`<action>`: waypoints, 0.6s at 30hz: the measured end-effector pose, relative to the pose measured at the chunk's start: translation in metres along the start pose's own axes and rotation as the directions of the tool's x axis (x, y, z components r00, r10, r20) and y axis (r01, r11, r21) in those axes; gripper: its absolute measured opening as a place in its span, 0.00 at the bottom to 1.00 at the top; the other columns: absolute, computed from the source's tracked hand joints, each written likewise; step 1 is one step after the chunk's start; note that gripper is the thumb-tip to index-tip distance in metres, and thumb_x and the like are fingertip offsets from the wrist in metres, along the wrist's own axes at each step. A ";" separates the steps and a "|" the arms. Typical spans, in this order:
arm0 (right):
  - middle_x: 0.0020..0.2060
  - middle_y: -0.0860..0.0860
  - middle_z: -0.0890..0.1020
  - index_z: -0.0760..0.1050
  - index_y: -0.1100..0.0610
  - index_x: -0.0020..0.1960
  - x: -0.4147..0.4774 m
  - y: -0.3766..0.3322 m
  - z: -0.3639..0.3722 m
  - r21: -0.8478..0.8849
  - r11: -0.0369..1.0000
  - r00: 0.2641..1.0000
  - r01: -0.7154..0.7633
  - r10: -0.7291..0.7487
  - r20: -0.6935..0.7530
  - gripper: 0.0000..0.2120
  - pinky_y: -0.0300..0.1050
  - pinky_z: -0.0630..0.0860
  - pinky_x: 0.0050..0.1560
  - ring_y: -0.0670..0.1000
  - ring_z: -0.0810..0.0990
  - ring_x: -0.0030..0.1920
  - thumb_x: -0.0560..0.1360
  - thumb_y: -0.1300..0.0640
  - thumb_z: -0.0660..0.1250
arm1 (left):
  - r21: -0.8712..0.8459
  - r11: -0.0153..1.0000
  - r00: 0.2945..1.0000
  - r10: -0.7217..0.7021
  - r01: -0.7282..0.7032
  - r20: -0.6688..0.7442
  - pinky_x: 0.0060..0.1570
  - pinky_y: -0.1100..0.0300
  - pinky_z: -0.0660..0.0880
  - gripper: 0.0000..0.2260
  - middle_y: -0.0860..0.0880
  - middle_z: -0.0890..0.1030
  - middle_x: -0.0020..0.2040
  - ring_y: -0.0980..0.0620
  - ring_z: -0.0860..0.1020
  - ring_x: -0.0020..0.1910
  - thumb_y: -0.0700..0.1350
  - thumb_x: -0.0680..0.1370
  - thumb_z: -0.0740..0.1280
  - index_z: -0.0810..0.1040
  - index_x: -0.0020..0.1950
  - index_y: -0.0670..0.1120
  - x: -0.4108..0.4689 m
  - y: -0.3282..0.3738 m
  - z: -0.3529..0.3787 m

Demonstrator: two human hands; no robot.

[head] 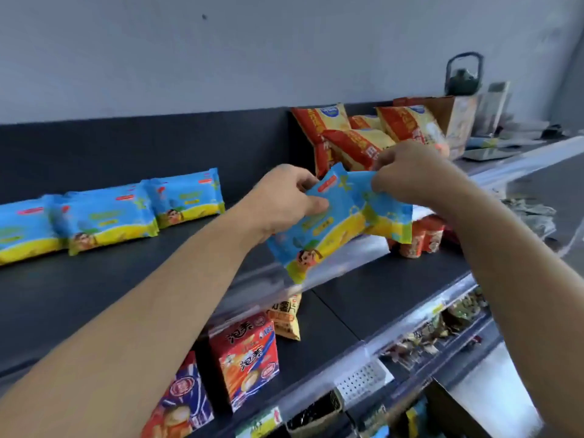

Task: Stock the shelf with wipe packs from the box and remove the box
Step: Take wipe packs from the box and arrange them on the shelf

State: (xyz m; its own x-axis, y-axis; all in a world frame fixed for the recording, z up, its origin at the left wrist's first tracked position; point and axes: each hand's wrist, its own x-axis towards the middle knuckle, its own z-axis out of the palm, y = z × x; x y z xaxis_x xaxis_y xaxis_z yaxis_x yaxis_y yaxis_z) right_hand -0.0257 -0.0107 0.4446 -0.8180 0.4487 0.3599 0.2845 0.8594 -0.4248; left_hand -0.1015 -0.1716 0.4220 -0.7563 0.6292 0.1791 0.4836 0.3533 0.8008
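So this looks like mid-stocking: both hands are up at the top shelf (94,279) with wipe packs pinched between them. The left hand (284,197) has its fingers clamped on the upper corner of a blue-and-yellow wipe pack (316,235), thumb on the front face. The right hand (407,175) is closed on the top edge of what looks like a second pack (388,219) tucked beside the first (could be overlapping, hard to tell where one ends). Both packs hang right over the clear front lip (347,257) of the shelf, not set down yet.

Next move, I'd guess: lift them over that lip and lay them flat on the dark shelf board.

Room-wise it's fine. There's a wide bare stretch between the held packs and the three packs already placed (107,216) over on the left. On the right, the orange snack bags (357,143) stand just behind the hands, so that's the side to watch. The cardboard box (455,121) sits further back past the bags, still on the shelf.
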 end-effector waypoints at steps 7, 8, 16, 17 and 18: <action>0.42 0.52 0.78 0.81 0.58 0.50 0.022 -0.129 0.059 0.162 0.944 0.951 0.289 -0.302 0.063 0.13 0.40 0.68 0.42 0.52 0.75 0.44 0.71 0.65 0.61 | 0.189 0.973 0.949 -0.068 0.131 -0.308 0.19 0.70 0.71 0.08 0.49 0.84 0.45 0.56 0.80 0.36 0.41 0.74 0.71 0.79 0.52 0.45 -0.056 -0.036 -0.120; 0.42 0.51 0.77 0.80 0.58 0.51 0.024 -0.149 0.070 0.192 0.926 0.937 0.324 -0.342 0.068 0.13 0.40 0.68 0.43 0.51 0.74 0.45 0.72 0.65 0.60 | 0.210 0.964 0.933 -0.079 0.161 -0.352 0.20 0.72 0.70 0.09 0.50 0.83 0.44 0.59 0.79 0.35 0.40 0.74 0.71 0.79 0.53 0.44 -0.066 -0.045 -0.141; 0.48 0.51 0.81 0.80 0.56 0.52 0.024 -0.277 0.141 0.331 0.777 0.803 0.535 -0.590 0.086 0.13 0.39 0.68 0.44 0.49 0.74 0.45 0.73 0.65 0.61 | 0.329 0.821 0.754 -0.175 0.467 -0.633 0.49 0.59 0.72 0.12 0.46 0.81 0.47 0.50 0.78 0.48 0.35 0.71 0.71 0.80 0.54 0.41 -0.146 -0.119 -0.288; 0.48 0.51 0.81 0.80 0.56 0.53 0.023 -0.290 0.149 0.343 0.764 0.790 0.547 -0.606 0.089 0.13 0.38 0.68 0.44 0.49 0.75 0.45 0.73 0.65 0.61 | 0.335 0.798 0.734 -0.188 0.501 -0.652 0.51 0.57 0.73 0.12 0.45 0.81 0.47 0.49 0.79 0.49 0.35 0.71 0.71 0.80 0.54 0.41 -0.154 -0.130 -0.303; 0.47 0.51 0.80 0.80 0.56 0.53 0.022 -0.302 0.157 0.353 0.754 0.780 0.554 -0.618 0.097 0.13 0.38 0.69 0.42 0.50 0.75 0.44 0.73 0.65 0.60 | 0.341 0.775 0.720 -0.202 0.532 -0.664 0.52 0.55 0.73 0.12 0.45 0.81 0.48 0.48 0.78 0.49 0.35 0.71 0.71 0.80 0.53 0.41 -0.161 -0.140 -0.315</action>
State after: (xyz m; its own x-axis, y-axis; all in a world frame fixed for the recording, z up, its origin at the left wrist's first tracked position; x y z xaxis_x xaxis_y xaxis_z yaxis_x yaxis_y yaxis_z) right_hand -0.2084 -0.2985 0.4499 -0.8625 -0.2048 0.4627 -0.4146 0.8102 -0.4143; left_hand -0.1861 -0.5402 0.4606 -0.9346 -0.0783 0.3469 0.1225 0.8449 0.5207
